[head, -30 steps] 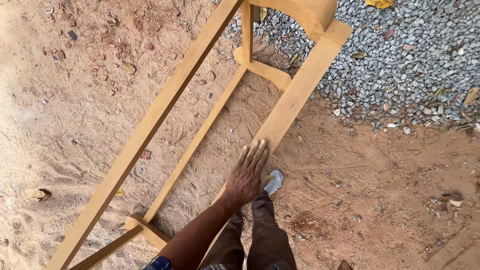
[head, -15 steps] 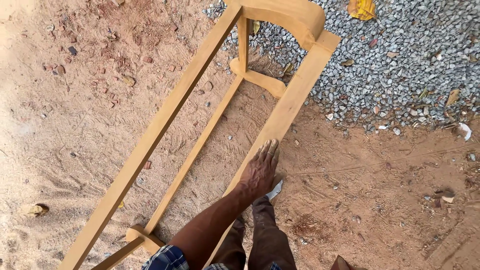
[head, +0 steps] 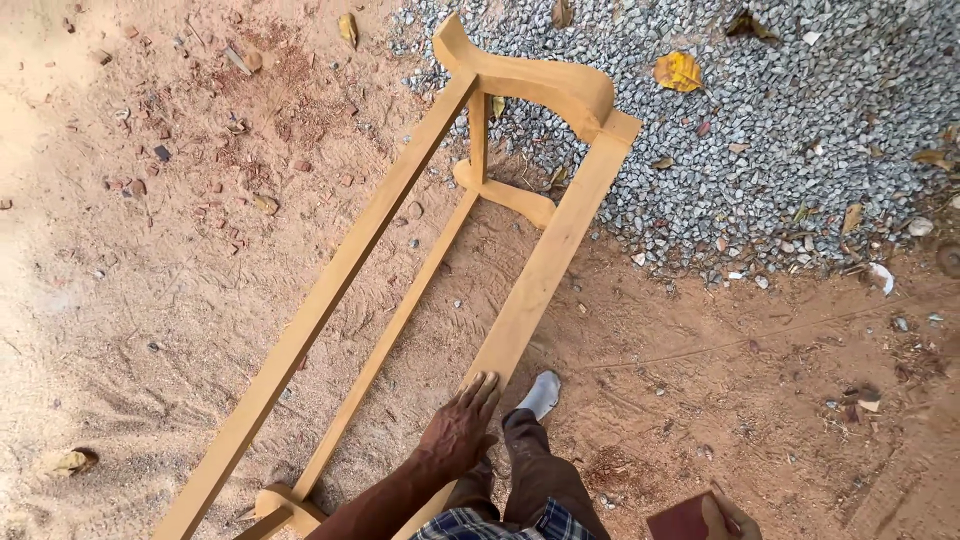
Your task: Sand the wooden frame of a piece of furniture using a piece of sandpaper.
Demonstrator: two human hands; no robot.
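Sandy ground (head: 130,300) fills nine o'clock, and across it the long wooden frame (head: 330,290) runs from seven o'clock up toward twelve. The left hand (head: 458,432) lies flat and unclenched on the frame's right rail (head: 545,275), apparently to steady it. At five o'clock the right hand (head: 728,518) grips a reddish sanding block (head: 682,520). Grey gravel (head: 800,130) covers two o'clock. No containers show.

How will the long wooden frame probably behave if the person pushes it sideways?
The wooden frame looks stiff: thick solid rails joined by crosspieces. It is probably heavy, being long. Standing narrow on loose sand, steadied by the left hand, it may tip rather than slide.
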